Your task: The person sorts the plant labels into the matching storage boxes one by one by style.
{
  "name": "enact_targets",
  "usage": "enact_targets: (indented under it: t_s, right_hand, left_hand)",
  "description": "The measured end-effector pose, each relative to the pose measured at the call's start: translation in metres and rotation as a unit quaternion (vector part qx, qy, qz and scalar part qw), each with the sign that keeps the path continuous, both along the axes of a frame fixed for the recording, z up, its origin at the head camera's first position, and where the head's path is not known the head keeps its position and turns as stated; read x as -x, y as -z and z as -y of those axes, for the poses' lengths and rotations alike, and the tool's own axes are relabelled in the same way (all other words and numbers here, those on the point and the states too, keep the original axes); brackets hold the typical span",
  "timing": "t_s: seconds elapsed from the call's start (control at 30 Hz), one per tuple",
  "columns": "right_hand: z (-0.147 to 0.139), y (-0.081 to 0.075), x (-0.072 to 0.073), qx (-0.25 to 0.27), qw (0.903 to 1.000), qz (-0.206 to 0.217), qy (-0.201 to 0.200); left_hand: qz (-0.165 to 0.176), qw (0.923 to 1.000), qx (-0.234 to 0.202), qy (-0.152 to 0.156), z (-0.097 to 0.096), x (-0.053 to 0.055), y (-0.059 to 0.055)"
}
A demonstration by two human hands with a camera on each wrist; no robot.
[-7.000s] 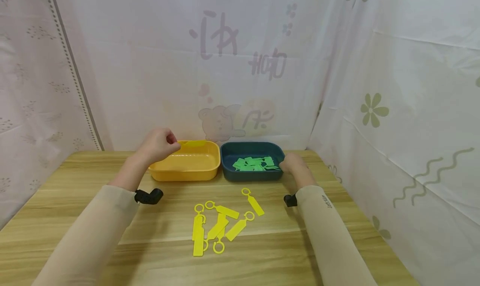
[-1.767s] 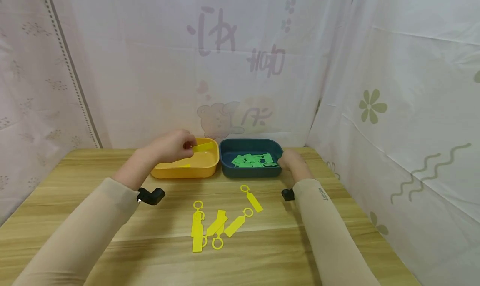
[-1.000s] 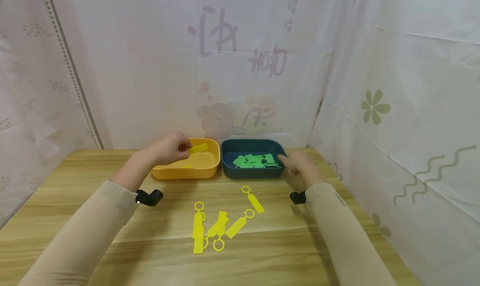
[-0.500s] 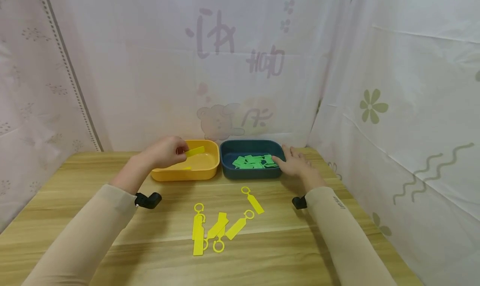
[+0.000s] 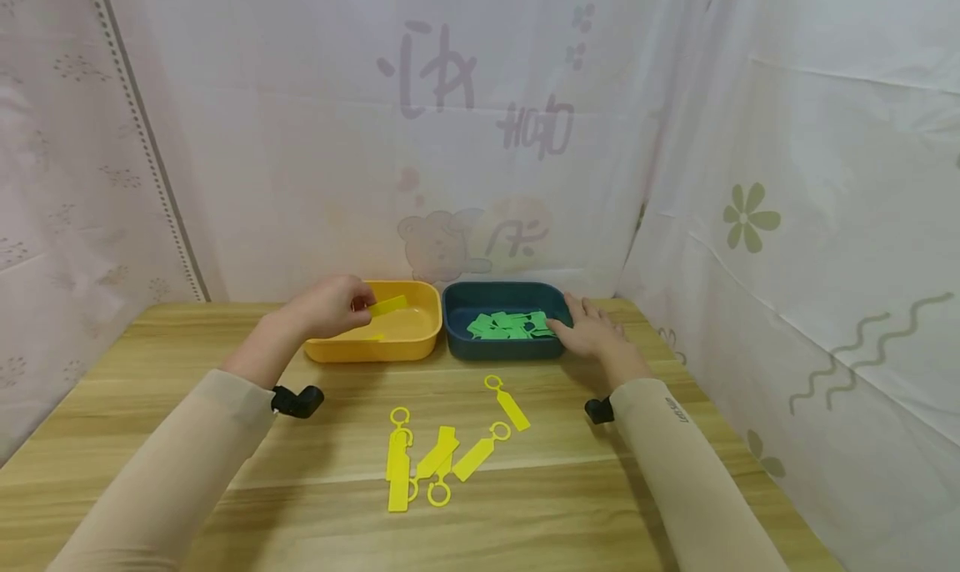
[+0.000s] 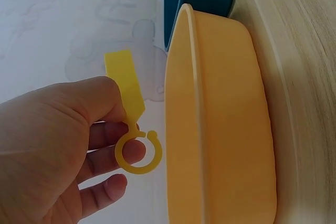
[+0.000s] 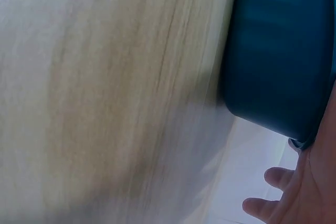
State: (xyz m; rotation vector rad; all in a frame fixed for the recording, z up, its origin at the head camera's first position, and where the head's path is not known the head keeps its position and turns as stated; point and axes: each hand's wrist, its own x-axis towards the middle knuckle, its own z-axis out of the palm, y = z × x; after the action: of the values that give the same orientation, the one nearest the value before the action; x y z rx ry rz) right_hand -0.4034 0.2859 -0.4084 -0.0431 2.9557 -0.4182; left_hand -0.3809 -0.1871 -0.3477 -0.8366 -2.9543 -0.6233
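Note:
My left hand (image 5: 333,305) pinches a yellow ring-hook tag (image 6: 125,82) between thumb and fingers, above the yellow bin (image 5: 375,351). In the left wrist view the tag's blade points up and its open ring (image 6: 139,169) hangs below the fingers. Another bit of yellow shows low inside that bin, mostly hidden by the near wall. My right hand (image 5: 596,334) rests at the right end of the dark teal bin (image 5: 504,349), fingers spread and thumb over the rim. Green tags (image 5: 506,325) lie heaped in the teal bin.
Several yellow tags lie on the wooden table (image 5: 315,489) in front of the bins, some overlapping, such as one tag (image 5: 399,480) near the front and a lone tag (image 5: 513,409) at the right. A patterned curtain (image 5: 337,138) hangs behind the table.
Since the oldest frame, one tag has left the table pile, and yellow shows inside the yellow bin. Lately the left hand drew slightly back with its tag, while the right hand's curled fingers spread out.

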Motion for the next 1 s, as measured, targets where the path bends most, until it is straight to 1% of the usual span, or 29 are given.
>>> enact_targets:
  t_s: [0.17,0.33,0.5,0.63,0.8,0.93,1.0]
  right_hand:
    - [0.000,0.001,0.000,-0.008,1.0000,-0.002,0.000]
    - [-0.002,0.003,0.003,-0.005,1.0000,0.000,0.002]
    - [-0.004,0.008,0.004,-0.010,0.9999,0.006,0.005]
    - [-0.005,0.011,0.004,-0.015,0.9998,0.005,0.007]
    - [-0.005,0.011,0.005,-0.015,0.9998,0.006,0.009]
    - [-0.003,0.007,0.004,-0.011,0.9999,0.002,0.007]
    - [-0.002,0.005,0.004,-0.011,0.9999,0.004,0.006]
  left_hand:
    - [-0.001,1.0000,-0.003,0.001,0.003,0.000,0.001]
    - [0.003,1.0000,-0.009,-0.001,0.006,0.001,-0.001]
    - [0.011,0.9998,-0.007,-0.018,0.008,0.004,-0.002]
    - [0.008,0.9994,-0.003,-0.035,0.010,0.007,-0.002]
    - [0.010,0.9985,0.003,-0.053,0.015,0.008,-0.001]
    - [0.005,0.9985,0.003,-0.054,0.018,0.008,0.001]
    - [0.002,0.9987,0.004,-0.050,0.019,0.006,0.000]
